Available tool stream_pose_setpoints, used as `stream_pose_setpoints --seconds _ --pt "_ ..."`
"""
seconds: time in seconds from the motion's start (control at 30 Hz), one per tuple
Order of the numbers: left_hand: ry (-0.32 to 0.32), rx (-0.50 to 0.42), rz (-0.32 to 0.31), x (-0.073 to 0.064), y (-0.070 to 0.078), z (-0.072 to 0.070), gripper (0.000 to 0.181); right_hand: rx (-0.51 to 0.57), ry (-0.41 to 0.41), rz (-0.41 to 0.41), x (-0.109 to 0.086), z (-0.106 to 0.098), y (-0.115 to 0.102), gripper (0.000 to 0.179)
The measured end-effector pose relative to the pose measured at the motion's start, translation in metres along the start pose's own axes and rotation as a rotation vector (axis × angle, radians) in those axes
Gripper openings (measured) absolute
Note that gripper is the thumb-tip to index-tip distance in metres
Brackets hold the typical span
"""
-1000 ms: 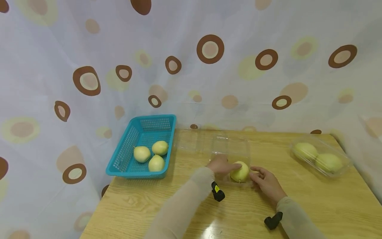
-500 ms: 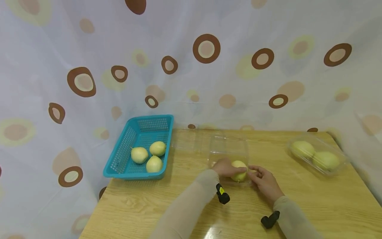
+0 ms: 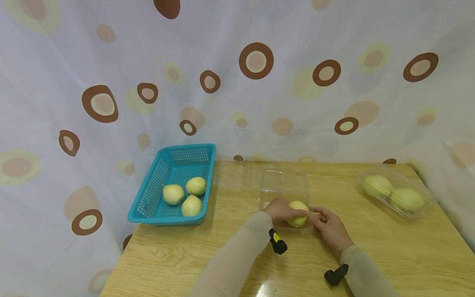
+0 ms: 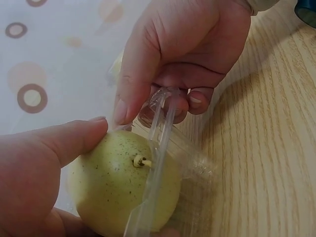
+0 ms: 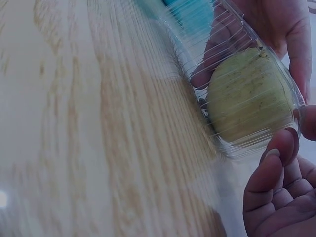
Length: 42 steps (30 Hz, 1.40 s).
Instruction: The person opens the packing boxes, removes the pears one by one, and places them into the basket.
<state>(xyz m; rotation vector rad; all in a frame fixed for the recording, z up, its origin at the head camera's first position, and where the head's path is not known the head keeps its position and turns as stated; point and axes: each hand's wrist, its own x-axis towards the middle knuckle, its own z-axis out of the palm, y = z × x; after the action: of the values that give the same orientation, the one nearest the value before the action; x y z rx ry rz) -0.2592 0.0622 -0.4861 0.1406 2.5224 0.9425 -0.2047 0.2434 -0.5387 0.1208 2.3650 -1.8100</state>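
A yellow-green pear sits in the near part of a clear plastic clamshell box, whose lid stands open at the back. My left hand grips this pear, thumb over its top and fingers down its far side. At the box's right corner my right hand pinches the rim between thumb and finger. In the left wrist view the pear shows its stem beside the plastic rim. Through the ribbed box wall in the right wrist view, the left fingers appear behind the pear.
A blue basket with three pears stands on the wooden table at left. Another clear box lies behind, between basket and hands. At right, a clear box contains two pears. A patterned curtain hangs behind.
My left hand has shifted slightly right and its thumb now reaches further across the pear. The right hand keeps its place at the box corner. The view has turned slightly.
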Motion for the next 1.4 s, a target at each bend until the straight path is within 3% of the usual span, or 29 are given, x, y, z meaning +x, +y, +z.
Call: stream_pose_setpoints --seconds 0.4,0.57,1.4 --pt "-0.009 0.015 -0.002 -0.0005 0.0042 -0.0026 0.056 -0.038 0.021 -0.024 -0.0012 0.0024 -0.0012 0.064" --pt "-0.003 -0.018 -0.007 -0.0006 0.0044 0.0008 0.053 -0.050 0.035 -0.034 -0.0021 0.0026 0.0018 0.062" --pt "0.035 -0.005 0.005 -0.0020 0.0046 -0.0010 0.057 0.028 0.046 -0.019 -0.0057 0.0063 -0.0038 0.056"
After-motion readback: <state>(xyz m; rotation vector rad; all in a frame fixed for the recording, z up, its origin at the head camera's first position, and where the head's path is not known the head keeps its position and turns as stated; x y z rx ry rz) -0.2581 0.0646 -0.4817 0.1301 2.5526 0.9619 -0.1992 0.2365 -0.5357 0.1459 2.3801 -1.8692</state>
